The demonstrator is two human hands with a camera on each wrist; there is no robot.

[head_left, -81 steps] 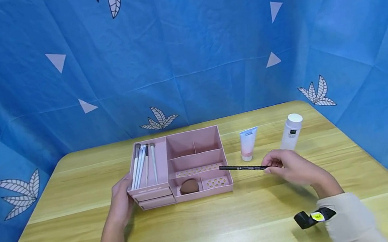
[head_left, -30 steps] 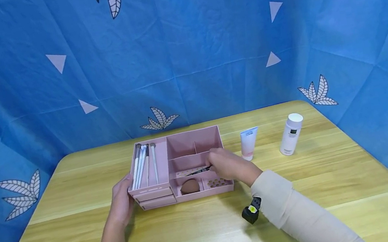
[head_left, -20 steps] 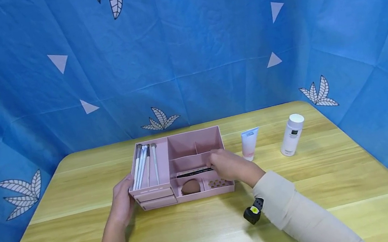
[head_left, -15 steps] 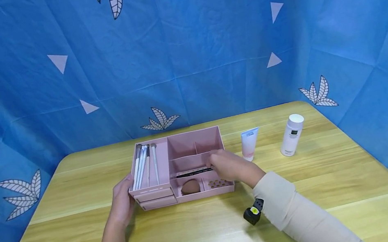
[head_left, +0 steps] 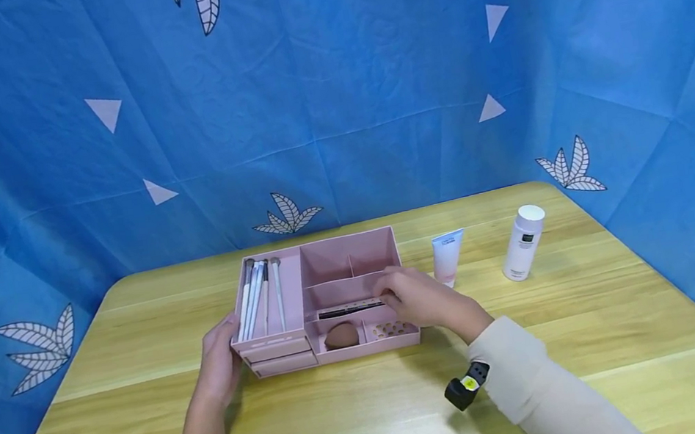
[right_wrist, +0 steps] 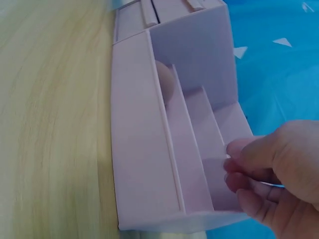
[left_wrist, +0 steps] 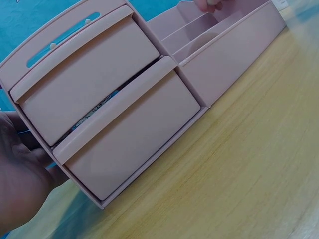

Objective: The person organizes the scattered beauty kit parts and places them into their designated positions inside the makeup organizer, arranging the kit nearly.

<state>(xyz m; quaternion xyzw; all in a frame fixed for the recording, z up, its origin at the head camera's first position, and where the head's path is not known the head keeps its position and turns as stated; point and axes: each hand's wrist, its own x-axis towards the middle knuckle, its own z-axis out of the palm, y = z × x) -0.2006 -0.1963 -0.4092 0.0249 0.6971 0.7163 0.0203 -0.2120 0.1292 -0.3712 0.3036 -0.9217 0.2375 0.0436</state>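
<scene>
A pink makeup organizer (head_left: 366, 349) stands on the wooden table. My left hand (head_left: 217, 358) rests against its left side, fingers laid along the wall in the left wrist view. Inside the middle compartment lies a slim black cosmetic pen (head_left: 344, 312). Over the right end of that compartment is my right hand (head_left: 422, 299). Its fingers are loosely bent, and nothing shows between them in the right wrist view. Several makeup brushes (head_left: 254, 300) lie in the left tray. A brown makeup sponge (head_left: 340, 335) sits in the front compartment.
To the organizer's right, a small pale tube (head_left: 447, 258) stands on its cap, and a white bottle (head_left: 524, 242) with a white cap is farther right. Two drawers (left_wrist: 129, 132) under the brush tray are shut. A blue patterned curtain (head_left: 331, 100) surrounds the table's back and sides.
My right hand carried the black pen left from beside the bottle into the middle compartment, released it there, and has drawn back slightly. My left hand has stayed at the organizer.
</scene>
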